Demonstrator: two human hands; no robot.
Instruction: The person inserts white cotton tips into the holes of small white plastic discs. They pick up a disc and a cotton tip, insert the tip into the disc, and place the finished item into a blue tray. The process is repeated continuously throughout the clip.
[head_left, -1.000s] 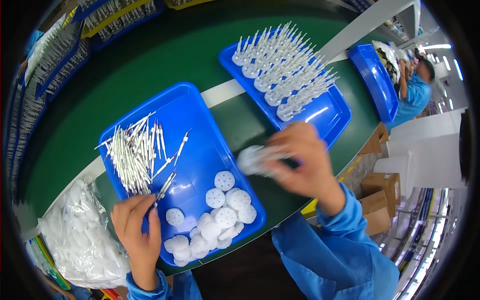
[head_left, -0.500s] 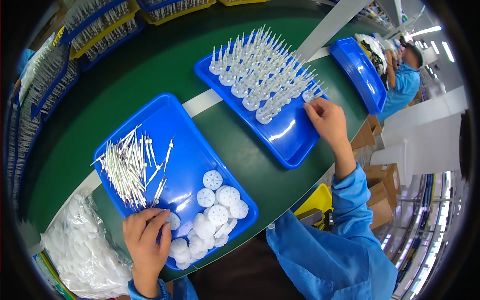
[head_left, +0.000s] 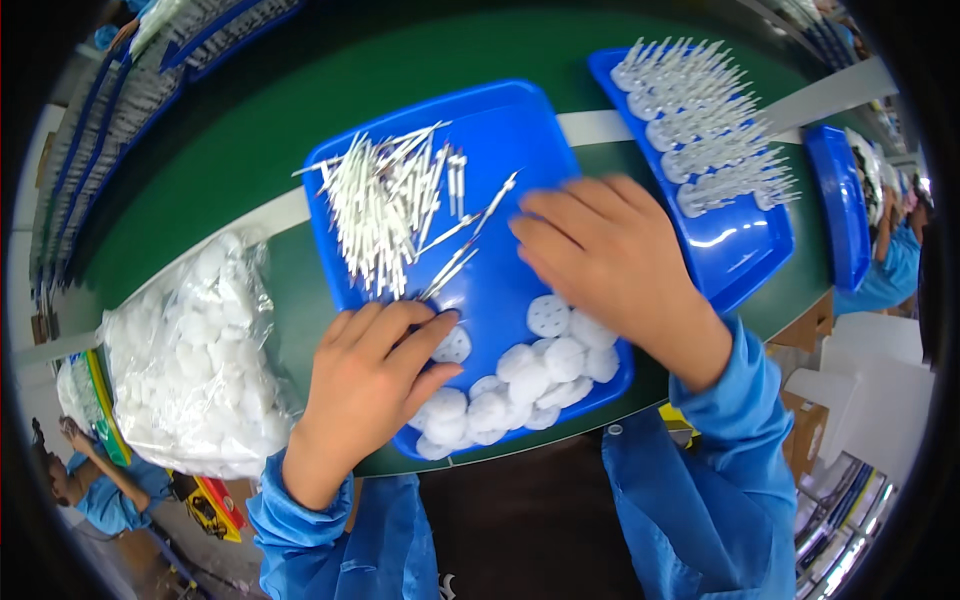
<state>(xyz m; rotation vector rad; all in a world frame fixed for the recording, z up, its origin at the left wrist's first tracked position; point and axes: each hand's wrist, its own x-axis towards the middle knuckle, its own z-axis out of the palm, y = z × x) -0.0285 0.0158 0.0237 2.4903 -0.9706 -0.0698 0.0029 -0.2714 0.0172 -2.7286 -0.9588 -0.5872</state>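
Observation:
My left hand (head_left: 372,375) is at the front left of a blue tray (head_left: 540,120), its fingers bent. A round white plastic disc (head_left: 455,345) with small holes shows between my thumb and forefinger. Just beyond the fingertips lies a heap of thin white sticks (head_left: 375,215) with dark tips, a few loose at its right. My right hand (head_left: 605,260) hangs over the tray's right side, its fingers smeared by motion; whether they hold anything is hidden. Under and left of its wrist are piled white discs (head_left: 525,375).
On the right, a second blue tray (head_left: 735,270) holds rows of discs with upright sticks (head_left: 700,125). A clear bag of white discs (head_left: 200,360) lies at the left. Another blue tray (head_left: 845,215) stands far right. Co-workers in blue sit at both sides.
My right hand has left the tray of upright sticks and come left over the tray of loose parts. My left hand stays by the same disc. The view has swung right.

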